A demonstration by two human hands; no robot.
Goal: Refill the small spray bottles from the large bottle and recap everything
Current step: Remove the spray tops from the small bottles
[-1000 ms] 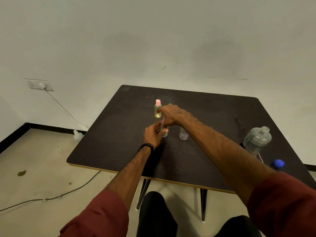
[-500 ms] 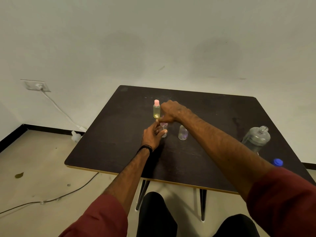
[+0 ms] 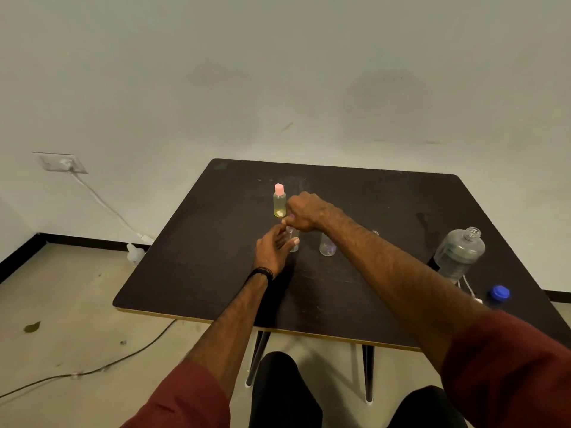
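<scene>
Your left hand (image 3: 275, 251) cups a small clear bottle (image 3: 293, 242) mid-counter (image 3: 191, 273), fingers loosely curled around it. Behind stands the pink-capped bottle (image 3: 279, 201). Your right hand (image 3: 304, 213) pinches the cap at its top. Another small bottle (image 3: 327, 246) stands right; the large bottle (image 3: 458, 253) and blue cap (image 3: 498, 293) sit far right.

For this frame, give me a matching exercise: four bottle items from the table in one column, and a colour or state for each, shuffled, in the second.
Things
1. large bottle
2. blue cap
3. pink-capped bottle
4. small clear bottle right of the hands

States
A. holds yellowish liquid, capped
B. lies loose on the table, on no bottle
C. neck open, near the table's right edge
D. stands partly hidden behind the right forearm

Pairs: 1-C, 2-B, 3-A, 4-D
</scene>
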